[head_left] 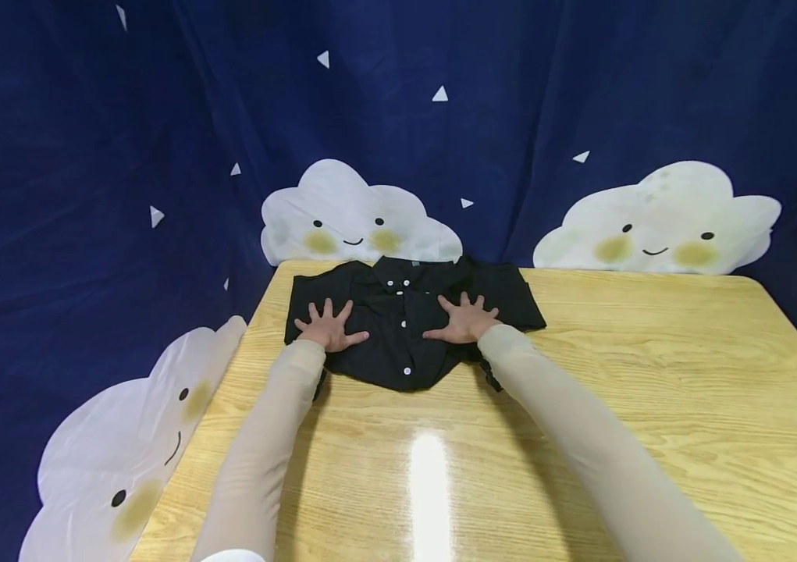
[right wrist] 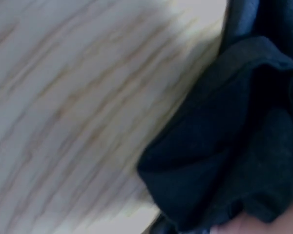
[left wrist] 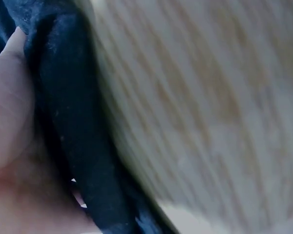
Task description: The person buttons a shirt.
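Note:
A black short-sleeved button-up shirt [head_left: 403, 343] lies spread at the table's far edge, front side up, its collar [head_left: 415, 272] pointing away and white buttons down the middle. My left hand [head_left: 328, 329] rests on the shirt's left half with its fingers spread. On the right half lies my right hand [head_left: 467, 320], its fingers fanned out too. In the left wrist view, part of the left hand [left wrist: 12, 122] shows beside dark cloth [left wrist: 83, 122]. Folded dark cloth [right wrist: 224, 141] fills the right side of the right wrist view, with little of the hand showing.
The wooden table [head_left: 651, 390] stretches toward me and to the right, with a bright light reflection in front. A dark blue curtain [head_left: 398, 94] with white clouds and triangles hangs behind the table and along its left side.

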The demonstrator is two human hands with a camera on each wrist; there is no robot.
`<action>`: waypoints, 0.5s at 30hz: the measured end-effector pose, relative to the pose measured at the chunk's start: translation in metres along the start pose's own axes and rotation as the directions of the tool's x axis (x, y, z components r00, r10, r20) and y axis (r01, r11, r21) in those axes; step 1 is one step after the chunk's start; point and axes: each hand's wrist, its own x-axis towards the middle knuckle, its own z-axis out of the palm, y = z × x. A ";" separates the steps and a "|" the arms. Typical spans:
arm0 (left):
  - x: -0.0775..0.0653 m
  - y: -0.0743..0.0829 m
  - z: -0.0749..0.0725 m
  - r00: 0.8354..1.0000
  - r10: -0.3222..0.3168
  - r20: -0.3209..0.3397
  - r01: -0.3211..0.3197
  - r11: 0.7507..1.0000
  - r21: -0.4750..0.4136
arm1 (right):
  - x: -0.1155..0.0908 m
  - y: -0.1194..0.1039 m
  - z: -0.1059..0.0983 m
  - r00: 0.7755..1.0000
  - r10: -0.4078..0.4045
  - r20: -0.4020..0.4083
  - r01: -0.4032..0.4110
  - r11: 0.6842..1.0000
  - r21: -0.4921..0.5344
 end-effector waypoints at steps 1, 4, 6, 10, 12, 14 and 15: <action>0.000 0.001 0.000 1.000 0.001 -0.002 -0.001 1.000 0.002 | 0.000 0.000 0.000 1.000 0.002 0.002 -0.002 1.000 0.000; -0.001 0.003 0.000 1.000 0.003 -0.006 -0.003 1.000 0.011 | -0.002 0.003 -0.001 1.000 0.008 0.007 -0.008 1.000 0.001; -0.002 0.005 0.001 1.000 0.005 -0.008 -0.005 1.000 0.018 | -0.003 0.005 -0.002 1.000 0.012 0.007 -0.012 1.000 -0.002; -0.003 0.009 0.003 1.000 0.018 -0.015 -0.018 0.999 0.026 | -0.004 0.011 0.000 1.000 0.015 0.005 -0.015 1.000 -0.006; -0.003 0.011 0.004 1.000 0.022 -0.017 -0.022 0.999 0.030 | -0.005 0.013 0.000 1.000 0.014 0.004 -0.014 1.000 -0.002; -0.004 0.013 0.004 1.000 0.024 -0.017 -0.024 0.999 0.029 | -0.005 0.016 0.001 1.000 0.017 0.006 -0.017 1.000 0.000; -0.005 0.013 0.005 1.000 0.026 -0.017 -0.026 0.999 0.030 | -0.005 0.016 0.001 1.000 0.018 0.009 -0.018 1.000 0.000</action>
